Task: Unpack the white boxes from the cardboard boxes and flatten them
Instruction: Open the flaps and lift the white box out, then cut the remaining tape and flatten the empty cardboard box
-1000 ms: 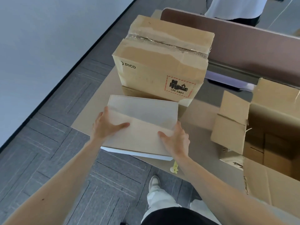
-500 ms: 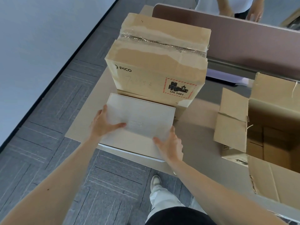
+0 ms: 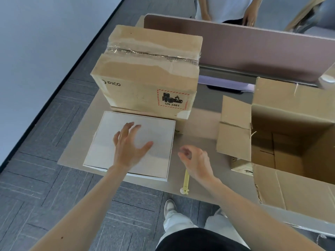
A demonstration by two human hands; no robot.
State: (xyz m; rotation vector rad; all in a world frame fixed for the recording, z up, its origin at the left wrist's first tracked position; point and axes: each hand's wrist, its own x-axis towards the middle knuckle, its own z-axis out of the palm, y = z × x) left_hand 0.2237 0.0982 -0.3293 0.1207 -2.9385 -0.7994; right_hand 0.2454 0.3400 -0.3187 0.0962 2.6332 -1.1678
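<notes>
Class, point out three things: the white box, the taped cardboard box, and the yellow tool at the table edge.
white box (image 3: 107, 142): head view, left part of its top face.
taped cardboard box (image 3: 137, 91): head view, front face.
yellow tool (image 3: 186, 179): head view, its shaft.

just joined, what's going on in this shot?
A person is working bare-handed at a table. The left hand is spread, fingers apart, over a white box lying at the table's near edge; motion blur hides whether it touches. The right hand hangs loosely curled beside the box, holding nothing. Behind stands a taped PICO carton, closed; an open cardboard box sits to the right.
</notes>
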